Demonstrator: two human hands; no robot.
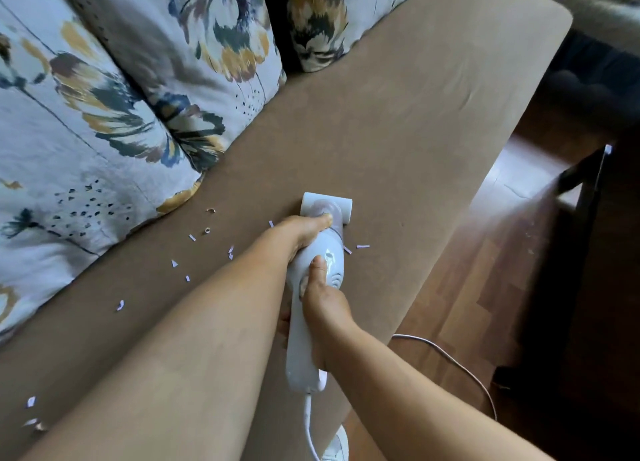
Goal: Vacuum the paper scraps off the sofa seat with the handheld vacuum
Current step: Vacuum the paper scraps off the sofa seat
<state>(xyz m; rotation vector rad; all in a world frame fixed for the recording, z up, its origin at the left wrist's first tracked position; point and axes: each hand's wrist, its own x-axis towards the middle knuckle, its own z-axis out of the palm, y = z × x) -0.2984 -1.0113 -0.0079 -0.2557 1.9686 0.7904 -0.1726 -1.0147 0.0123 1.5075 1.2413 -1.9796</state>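
Handheld vacuum (317,287), white, lying lengthwise on the brown sofa seat (398,121), wide nozzle pressed flat to the fabric at the far end, handle running back toward the camera. Left hand (304,234) clasped over the vacuum's neck just behind the nozzle, fingers curled down around the far side of the body. Right hand (323,305) wrapped around the handle, thumb laid straight along the top of the casing beside the vent slots, remaining fingers tucked underneath and mostly hidden. White power cord (450,358) trailing from the handle's rear end, looping off the seat edge and over the wooden floor (491,253).

Paper scraps (188,253), small and white, scattered on the seat mainly left of the vacuum, between it and the cushions; 2 more just right of the vacuum body, close to the casing; a few further ones at the lower left corner of the view. Exact count not readable, some pieces too tiny.

Floral cushions (104,97), pale with blue and yellow blooms, propped along the sofa back at left and top. Dark furniture (588,170) standing on the floor at right, blurred.
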